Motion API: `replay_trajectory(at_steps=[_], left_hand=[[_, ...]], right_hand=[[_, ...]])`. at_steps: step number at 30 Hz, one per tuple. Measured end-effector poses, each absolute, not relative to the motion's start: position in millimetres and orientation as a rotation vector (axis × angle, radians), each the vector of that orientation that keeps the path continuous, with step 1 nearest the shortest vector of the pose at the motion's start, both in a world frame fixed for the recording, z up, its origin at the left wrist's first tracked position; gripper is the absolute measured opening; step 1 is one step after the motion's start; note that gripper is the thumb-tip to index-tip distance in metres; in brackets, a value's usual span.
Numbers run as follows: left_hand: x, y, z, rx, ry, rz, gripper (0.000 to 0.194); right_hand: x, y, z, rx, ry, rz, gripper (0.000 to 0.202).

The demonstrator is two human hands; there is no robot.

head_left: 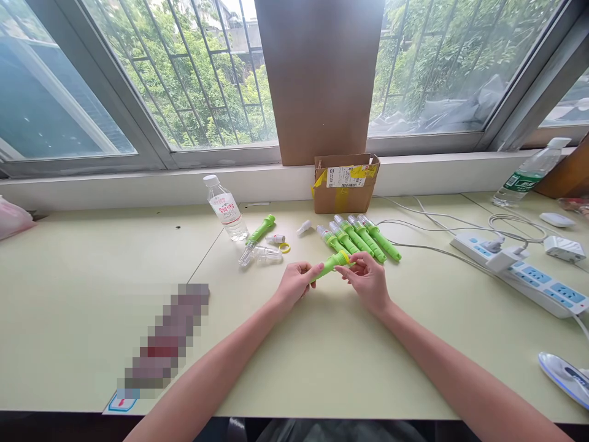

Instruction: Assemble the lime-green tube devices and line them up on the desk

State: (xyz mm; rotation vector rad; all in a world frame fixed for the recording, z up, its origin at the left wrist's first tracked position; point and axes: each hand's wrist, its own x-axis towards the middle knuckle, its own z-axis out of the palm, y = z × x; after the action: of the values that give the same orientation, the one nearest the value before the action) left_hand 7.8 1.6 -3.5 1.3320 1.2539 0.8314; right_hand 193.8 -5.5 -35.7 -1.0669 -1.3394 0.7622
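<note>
My left hand (297, 281) is wrapped round a green tube (329, 266), tilted up to the right over the table. At its upper right end, a yellow ring sits round the tube, and the fingers of my right hand (365, 279) pinch there. Just behind lie several green tubes with clear caps (363, 238), side by side. To the left are another green tube (261, 228), clear plastic parts (267, 254), a small clear piece with a red mark (276, 239), a loose yellow ring (284, 248) and a whitish clear cap (304, 228).
Behind stand a water bottle (227, 209) and an open cardboard box (346, 185). At the right are a power strip (524, 273), cables, a white adapter (564, 249) and another bottle (524, 175). A pixelated patch (168, 337) covers something at left.
</note>
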Motion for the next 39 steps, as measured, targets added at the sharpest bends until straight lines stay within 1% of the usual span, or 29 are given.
replay_trajectory(at_steps=[5,16,23,25,27,29,33,39], left_hand=[[3,5,-3,1.265,1.174,0.783,0.049],[1,5,5,1.277,1.155,0.639,0.053],[0,4,8,1.325,1.121,0.579,0.057],[0,4,8,1.338,1.077,0.593,0.054],[0,4,7,1.344,1.034,0.618,0.045],[2,2,5,1.355,1.022,0.654,0.041],[4,1,3,1.371,1.050,0.742,0.037],[5,1,2,1.405,1.046,0.732,0.038]], right_hand=[[192,-6,-34,-1.049,-1.406,0.749,0.044],[190,-9,-35,-1.037,-1.369,0.677,0.034],[189,-9,-31,-1.005,-1.413,0.706,0.037],[189,-9,-30,-1.004,-1.404,0.708,0.036],[189,-9,-30,-1.010,-1.386,0.711,0.036],[189,-10,-30,-1.014,-1.373,0.715,0.037],[190,-9,-32,-1.033,-1.359,0.710,0.038],[194,-5,-34,-1.079,-1.377,0.730,0.041]])
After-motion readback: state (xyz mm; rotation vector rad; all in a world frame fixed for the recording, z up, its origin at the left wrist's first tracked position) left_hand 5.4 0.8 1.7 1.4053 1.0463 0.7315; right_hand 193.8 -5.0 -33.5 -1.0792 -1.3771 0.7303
